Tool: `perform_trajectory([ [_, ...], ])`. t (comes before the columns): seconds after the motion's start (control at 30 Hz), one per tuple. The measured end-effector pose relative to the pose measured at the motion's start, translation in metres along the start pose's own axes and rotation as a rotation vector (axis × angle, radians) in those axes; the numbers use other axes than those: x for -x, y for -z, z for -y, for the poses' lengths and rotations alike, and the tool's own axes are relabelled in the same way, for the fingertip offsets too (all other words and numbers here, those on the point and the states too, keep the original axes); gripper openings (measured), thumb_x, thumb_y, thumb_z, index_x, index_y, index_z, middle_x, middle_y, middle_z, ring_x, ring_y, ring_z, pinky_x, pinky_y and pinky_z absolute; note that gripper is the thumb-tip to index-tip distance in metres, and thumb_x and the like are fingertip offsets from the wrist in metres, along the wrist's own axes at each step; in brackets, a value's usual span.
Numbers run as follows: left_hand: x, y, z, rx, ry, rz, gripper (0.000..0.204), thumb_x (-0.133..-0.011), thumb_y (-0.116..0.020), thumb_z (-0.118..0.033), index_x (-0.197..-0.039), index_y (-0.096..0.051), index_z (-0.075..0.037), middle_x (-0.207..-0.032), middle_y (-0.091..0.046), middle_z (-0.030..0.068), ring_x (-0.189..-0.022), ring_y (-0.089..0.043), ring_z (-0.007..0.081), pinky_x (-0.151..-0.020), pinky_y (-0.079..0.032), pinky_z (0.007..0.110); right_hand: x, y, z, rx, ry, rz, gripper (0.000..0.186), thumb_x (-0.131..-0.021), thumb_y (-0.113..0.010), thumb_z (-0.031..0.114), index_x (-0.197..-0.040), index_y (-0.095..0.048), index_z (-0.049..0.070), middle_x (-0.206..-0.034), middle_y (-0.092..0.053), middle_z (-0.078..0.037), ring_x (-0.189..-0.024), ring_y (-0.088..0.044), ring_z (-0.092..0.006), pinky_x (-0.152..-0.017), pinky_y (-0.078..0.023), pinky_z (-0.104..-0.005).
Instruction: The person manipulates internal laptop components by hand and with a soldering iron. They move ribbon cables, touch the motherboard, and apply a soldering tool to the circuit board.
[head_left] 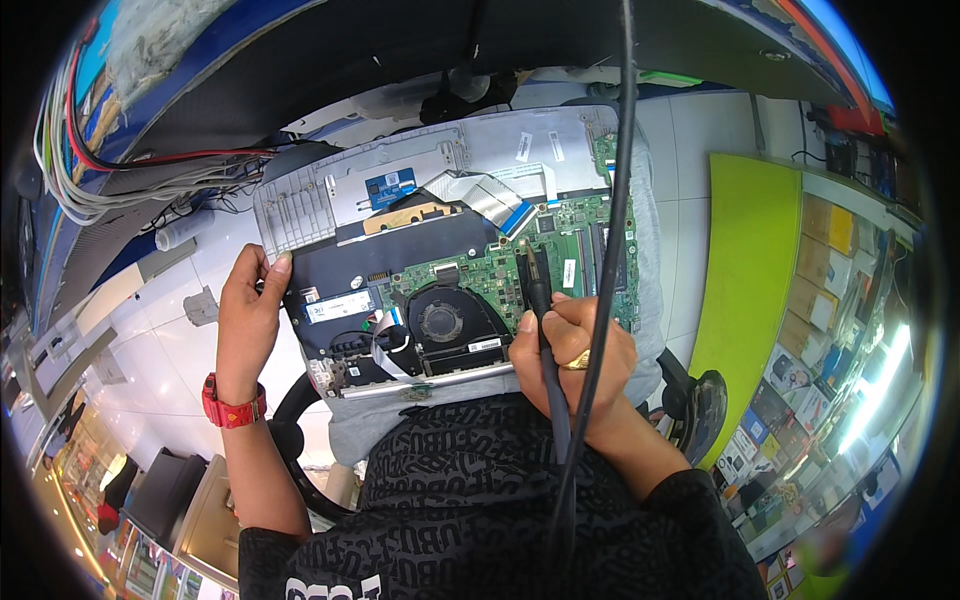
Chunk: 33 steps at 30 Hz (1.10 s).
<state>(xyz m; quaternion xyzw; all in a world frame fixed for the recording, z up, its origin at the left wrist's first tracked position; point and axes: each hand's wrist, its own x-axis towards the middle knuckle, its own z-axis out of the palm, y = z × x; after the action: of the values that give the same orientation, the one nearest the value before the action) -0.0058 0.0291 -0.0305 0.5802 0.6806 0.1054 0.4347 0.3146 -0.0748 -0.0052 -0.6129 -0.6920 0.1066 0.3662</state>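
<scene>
An opened laptop base [400,260] lies across my lap on a grey cloth, its green circuit board [570,250] exposed. My left hand [252,305] grips the base's left edge, thumb on top and the other fingers curled around the rim. In my right hand [580,350] is a dark, pen-shaped soldering iron [540,300]. Its tapered tip points away from me, over the board beside a ribbon cable [505,205]; whether it touches the board I cannot tell. A black fan [440,320] and a storage stick [340,307] sit between my hands.
A black cable [622,130] hangs across the view, in front of the board and close to my right hand. Bundled wires [75,190] run at the far left. A green panel [745,280] and a glass display case [820,370] stand at right. The grey cloth [650,200] shows around the base.
</scene>
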Motion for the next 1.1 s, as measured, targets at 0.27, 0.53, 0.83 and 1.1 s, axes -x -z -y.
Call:
perform_trajectory([
  [0.27, 0.000, 0.000, -0.001, 0.000, -0.007, -0.002, 0.039, -0.106, -0.062, -0.031, -0.086, -0.044, -0.003, -0.075, -0.038, 0.0015, -0.072, -0.034, 0.0120, -0.063, -0.034, 0.030, 0.001, 0.000, -0.001, -0.011, 0.013, 0.002, 0.021, -0.072, -0.078, -0.004, -0.081, -0.060, 0.002, -0.074, -0.057, -0.010, -0.055, -0.061, -0.0252, -0.058, -0.058, -0.0344],
  [0.53, 0.000, 0.000, 0.000, -0.009, 0.002, -0.003, 0.039, -0.106, -0.062, -0.030, -0.086, -0.044, -0.003, -0.076, -0.037, 0.0009, -0.072, -0.034, 0.0117, -0.063, -0.034, 0.029, -0.008, 0.043, -0.021, -0.214, -0.186, -0.010, 0.028, -0.085, -0.076, -0.001, -0.107, -0.060, 0.002, -0.092, -0.062, -0.013, -0.081, -0.068, -0.0265, -0.073, -0.060, -0.0338],
  [0.83, 0.000, 0.000, -0.004, -0.006, 0.026, -0.011, 0.038, -0.106, -0.062, -0.030, -0.085, -0.043, -0.005, -0.076, -0.035, 0.0001, -0.073, -0.032, 0.0111, -0.063, -0.032, 0.029, -0.046, 0.090, -0.105, -0.845, -0.585, -0.009, 0.028, -0.109, -0.055, 0.023, -0.119, -0.053, -0.003, -0.113, -0.061, -0.016, -0.101, -0.070, -0.0266, -0.085, -0.063, -0.0432],
  [1.1, 0.001, 0.000, -0.006, 0.014, 0.017, 0.000, 0.038, -0.106, -0.062, -0.030, -0.085, -0.041, -0.005, -0.077, -0.034, -0.0010, -0.073, -0.031, 0.0108, -0.064, -0.031, 0.028, -0.075, 0.065, -0.153, -0.814, -0.659, 0.252, 0.025, -0.107, -0.059, 0.023, -0.113, -0.057, -0.002, -0.108, -0.066, -0.013, -0.097, -0.070, -0.0232, -0.085, -0.063, -0.0389],
])
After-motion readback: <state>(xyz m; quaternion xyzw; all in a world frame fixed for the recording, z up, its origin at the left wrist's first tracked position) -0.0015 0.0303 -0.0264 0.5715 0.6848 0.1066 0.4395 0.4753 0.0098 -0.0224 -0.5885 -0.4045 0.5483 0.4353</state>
